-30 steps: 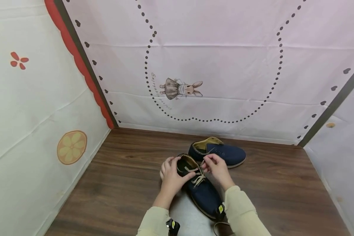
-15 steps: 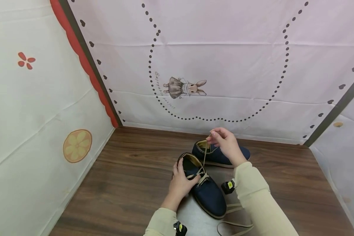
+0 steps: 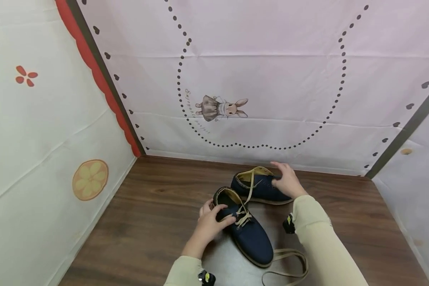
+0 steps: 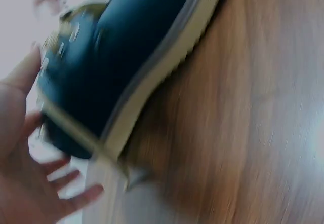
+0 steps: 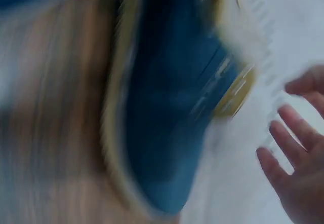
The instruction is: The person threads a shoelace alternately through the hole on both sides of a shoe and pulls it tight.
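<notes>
A navy lace-up shoe point(image 3: 254, 244) with a tan sole lies toe toward me, right of my left hand point(image 3: 206, 226). That hand's thumb and fingers are spread apart beside its collar. A flat beige lace point(image 3: 251, 186) runs from the near shoe's eyelets up over the far navy shoe point(image 3: 266, 192). My right hand point(image 3: 288, 182) is over the far shoe's toe side, fingers apart and holding nothing. In the left wrist view, a blurred lace end point(image 4: 83, 135) hangs past the left fingers. The blurred right wrist view shows the far shoe point(image 5: 162, 107) beside the loose right fingers.
A long loop of beige lace point(image 3: 302, 264) lies on the right of the near shoe. Brown wood-grain surface point(image 3: 150, 222) spreads around the shoes. Printed white cloth point(image 3: 289, 87) hangs at the back and on both sides.
My right hand pulled the lace up from the near shoe, let it go and moved right. The lace has dropped across the far shoe. My left hand has loosened from the collar.
</notes>
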Demonstrator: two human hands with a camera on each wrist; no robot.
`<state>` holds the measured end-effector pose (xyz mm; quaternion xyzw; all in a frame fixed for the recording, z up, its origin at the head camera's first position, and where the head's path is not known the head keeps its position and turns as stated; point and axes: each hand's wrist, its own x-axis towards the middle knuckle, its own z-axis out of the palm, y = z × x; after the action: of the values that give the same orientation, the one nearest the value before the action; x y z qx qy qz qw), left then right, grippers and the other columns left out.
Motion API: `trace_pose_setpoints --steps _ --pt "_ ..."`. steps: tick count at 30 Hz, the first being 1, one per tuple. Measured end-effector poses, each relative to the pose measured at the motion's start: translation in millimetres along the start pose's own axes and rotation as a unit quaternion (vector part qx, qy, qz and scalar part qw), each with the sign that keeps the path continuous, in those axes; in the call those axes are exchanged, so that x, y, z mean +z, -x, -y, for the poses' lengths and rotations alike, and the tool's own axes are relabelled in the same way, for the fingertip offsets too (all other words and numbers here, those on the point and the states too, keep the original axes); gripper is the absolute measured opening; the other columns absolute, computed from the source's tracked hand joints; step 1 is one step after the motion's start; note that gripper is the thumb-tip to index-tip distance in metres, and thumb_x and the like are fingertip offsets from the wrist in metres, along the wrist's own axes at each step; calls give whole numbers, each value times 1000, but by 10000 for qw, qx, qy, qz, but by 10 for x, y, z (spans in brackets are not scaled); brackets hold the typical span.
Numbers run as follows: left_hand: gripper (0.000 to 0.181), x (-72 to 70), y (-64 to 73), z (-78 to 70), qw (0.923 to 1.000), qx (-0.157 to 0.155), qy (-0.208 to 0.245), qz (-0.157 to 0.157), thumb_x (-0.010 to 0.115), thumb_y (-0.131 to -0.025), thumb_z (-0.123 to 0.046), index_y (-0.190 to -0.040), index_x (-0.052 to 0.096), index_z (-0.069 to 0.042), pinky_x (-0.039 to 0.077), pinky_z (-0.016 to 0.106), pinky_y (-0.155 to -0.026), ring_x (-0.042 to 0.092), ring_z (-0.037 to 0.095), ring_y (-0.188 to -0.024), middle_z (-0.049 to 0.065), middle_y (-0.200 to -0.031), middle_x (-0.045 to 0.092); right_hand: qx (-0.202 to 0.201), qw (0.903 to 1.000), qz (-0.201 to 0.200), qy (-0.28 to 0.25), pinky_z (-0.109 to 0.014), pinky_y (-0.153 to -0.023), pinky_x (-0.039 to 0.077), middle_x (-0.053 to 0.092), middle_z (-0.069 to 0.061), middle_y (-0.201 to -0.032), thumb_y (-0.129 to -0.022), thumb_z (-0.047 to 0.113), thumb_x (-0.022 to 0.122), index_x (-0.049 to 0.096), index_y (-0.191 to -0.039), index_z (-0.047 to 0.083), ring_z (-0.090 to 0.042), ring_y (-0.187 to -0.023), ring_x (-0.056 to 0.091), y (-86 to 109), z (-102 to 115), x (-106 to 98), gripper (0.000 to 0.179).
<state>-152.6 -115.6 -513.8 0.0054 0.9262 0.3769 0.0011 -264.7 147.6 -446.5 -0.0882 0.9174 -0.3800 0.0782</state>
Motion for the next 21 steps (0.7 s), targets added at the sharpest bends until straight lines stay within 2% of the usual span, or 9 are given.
trace_pose_setpoints --steps 2,4,6,8,10,12,17,19,21 --pt "47 -84 2 78 9981 519 -307 -85 71 -70 -56 -105 67 -25 26 59 -95 22 38 -129 11 -139 34 98 9967 311 739 -64 -96 23 18 -22 -147 -76 10 70 22 -146 7 -45 -131 18 -56 -190 17 84" --pt "39 -162 17 139 9926 1040 -595 -180 77 -66 -49 -94 69 -24 21 58 -97 22 34 -130 7 -132 40 170 9898 574 1293 -68 -97 15 8 -22 -150 -69 20 79 13 -147 6 -45 -134 9 -103 -352 63 103" --pt "31 -222 38 180 9844 1488 -912 -211 81 -63 -43 -84 69 -23 20 56 -97 25 31 -129 3 -124 45 248 9849 692 1568 -68 -98 11 6 -22 -151 -62 30 86 7 -148 6 -44 -135 6 -121 -495 127 119" --pt "27 -264 83 226 9778 1770 -1113 -108 83 -62 -36 -80 68 -23 21 55 -97 29 29 -129 0 -119 48 302 9828 598 1722 -68 -99 7 10 -22 -151 -56 37 89 5 -148 7 -43 -135 7 -93 -608 219 128" --pt "23 -293 113 243 9730 1919 -1279 5 84 -64 -30 -79 68 -23 23 55 -97 32 28 -127 -3 -113 51 363 9816 449 1819 -68 -99 5 16 -25 -147 -52 41 89 6 -148 7 -45 -133 13 -45 -670 284 132" --pt "21 -306 116 250 9674 2067 -1464 -73 84 -64 -26 -80 71 -23 26 54 -96 35 26 -126 -6 -103 56 440 9805 276 1894 -67 -99 4 23 -28 -142 -50 45 89 12 -147 5 -47 -129 19 -3 -713 328 130" --pt "18 -320 38 256 9465 2424 -2006 -717 84 -60 -30 -75 75 -25 35 47 -93 46 22 -116 -12 -76 57 524 9801 -23 1917 -66 -96 19 34 -29 -134 -55 58 81 30 -139 -4 -46 -121 32 77 -775 382 116" --pt "17 -317 -10 264 9438 2406 -2080 -905 84 -60 -31 -74 75 -26 36 46 -91 48 21 -113 -13 -72 56 597 9825 -235 1750 -66 -90 26 40 -27 -131 -57 60 78 33 -137 -4 -45 -118 38 126 -807 394 112" --pt "16 -307 -76 267 9446 2301 -2094 -1046 84 -60 -32 -73 75 -26 37 45 -90 48 20 -111 -13 -70 55 745 9844 -559 1491 -66 -87 29 44 -27 -127 -59 61 76 36 -135 -5 -44 -114 42 184 -851 382 108"
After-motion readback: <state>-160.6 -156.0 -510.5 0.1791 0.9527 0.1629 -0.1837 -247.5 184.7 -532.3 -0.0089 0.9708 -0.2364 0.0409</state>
